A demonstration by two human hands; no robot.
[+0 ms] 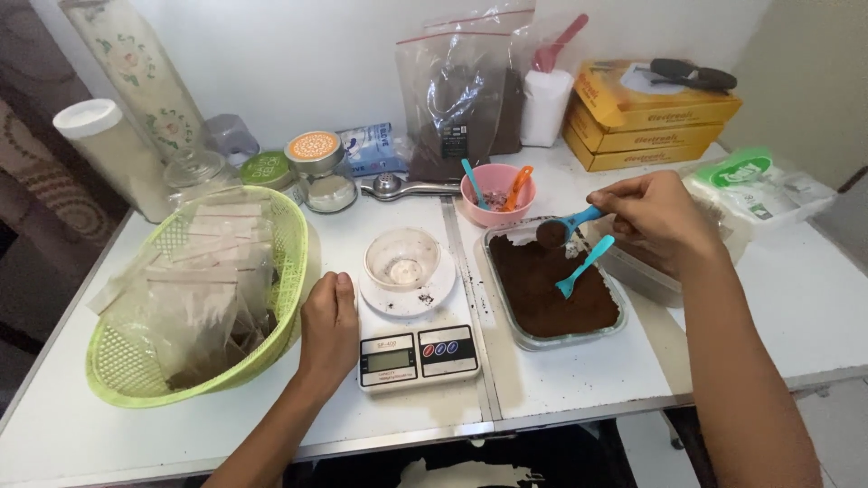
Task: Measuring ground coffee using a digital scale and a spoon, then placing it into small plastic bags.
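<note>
At the far left of the white table (561, 380) sits a lime-green basket (117, 361), tilted a little and stuffed with small clear plastic bags (203, 271), some with dark powder in the bottom. Behind it stand a tall white-capped canister (108, 149) and a few little jars (312, 154). The left hand (330, 325) lies on the table between the basket and a small white kitchen scale (418, 339), fingers curled loosely under, holding nothing, its side just beside the scale's edge. On the scale's round platform rests a small clear cup (402, 259); it looks nearly empty, though I can't quite tell what the pale bit in its bottom is. Further back a pink bowl (497, 192) holds a couple of small spoons, and behind that lean zip bags of dark powder (452, 99). Right of the scale is a clear rectangular container (553, 282) full of dark brown powder, with a spare teal spoon (583, 265) stuck into it. The right hand (655, 217) hovers over the container's far right corner, pinching the handle of a blue spoon (565, 226) whose bowl is heaped with the brown powder, held just above the container. Beyond it are stacked yellow boxes (646, 126)
</note>
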